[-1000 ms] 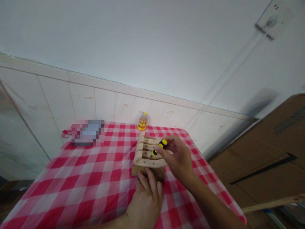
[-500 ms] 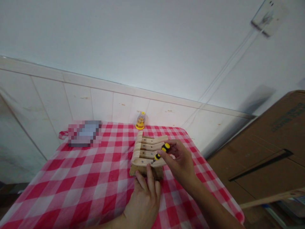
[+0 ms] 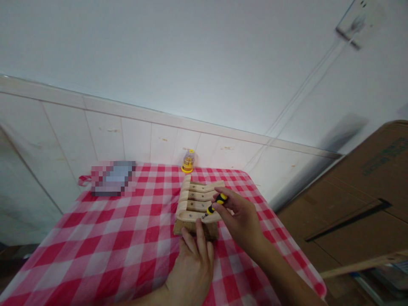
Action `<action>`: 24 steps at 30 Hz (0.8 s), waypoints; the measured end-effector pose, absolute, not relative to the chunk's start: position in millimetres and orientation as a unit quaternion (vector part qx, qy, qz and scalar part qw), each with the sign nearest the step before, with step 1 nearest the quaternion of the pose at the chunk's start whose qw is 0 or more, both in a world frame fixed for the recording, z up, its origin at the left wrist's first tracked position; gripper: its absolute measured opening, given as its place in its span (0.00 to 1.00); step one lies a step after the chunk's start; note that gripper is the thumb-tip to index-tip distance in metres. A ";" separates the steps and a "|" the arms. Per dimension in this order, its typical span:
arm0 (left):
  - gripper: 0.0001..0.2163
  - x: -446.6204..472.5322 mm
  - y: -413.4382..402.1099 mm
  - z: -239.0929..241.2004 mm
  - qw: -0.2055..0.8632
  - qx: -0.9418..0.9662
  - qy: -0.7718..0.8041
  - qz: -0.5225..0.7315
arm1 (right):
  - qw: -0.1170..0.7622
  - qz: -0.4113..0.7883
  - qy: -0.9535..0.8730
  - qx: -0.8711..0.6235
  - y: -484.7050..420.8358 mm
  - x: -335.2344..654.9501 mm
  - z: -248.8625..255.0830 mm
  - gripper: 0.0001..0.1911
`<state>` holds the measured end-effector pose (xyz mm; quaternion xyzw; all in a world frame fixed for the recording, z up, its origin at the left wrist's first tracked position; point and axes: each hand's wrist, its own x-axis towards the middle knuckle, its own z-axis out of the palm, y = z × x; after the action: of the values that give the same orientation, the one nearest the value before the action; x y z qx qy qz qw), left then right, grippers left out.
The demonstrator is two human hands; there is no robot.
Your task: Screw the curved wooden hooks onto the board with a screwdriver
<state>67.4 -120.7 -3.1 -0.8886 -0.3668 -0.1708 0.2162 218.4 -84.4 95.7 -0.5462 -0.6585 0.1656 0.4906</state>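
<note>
A slatted piece of pale curved wood [image 3: 182,205], with several screws set in its slats, rests on a darker wooden block [image 3: 194,229]. My right hand [image 3: 242,214] grips a small yellow-and-black screwdriver [image 3: 216,204] between thumb and fingers. The tool is tilted, its tip at a screw in the nearest slat. With fingers stretched out, my left hand [image 3: 195,265] lies against the front of the block, one fingertip reaching the nearest slat.
A yellow-based clear case [image 3: 188,162] stands at the back of the table, by the white panelled wall. To the left lies a blurred-out flat dark object [image 3: 114,178]. Red-and-white checked cloth [image 3: 137,255] covers the table. Large cardboard [image 3: 357,199] leans at the right.
The fingers of my right hand have shifted on the screwdriver handle, with the index finger now stretched further over its top. My left hand and the wood stay put.
</note>
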 end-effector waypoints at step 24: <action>0.13 60.4 -124.4 14.9 0.248 -0.889 -0.369 -0.114 | 0.504 0.082 -0.636 -0.579 -77.9 215.7 93.2 0.12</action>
<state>60.4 -124.4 14.9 -0.8886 -0.3686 -0.1140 0.2481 215.7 -77.9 93.2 -0.5787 -0.6356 0.0821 0.5043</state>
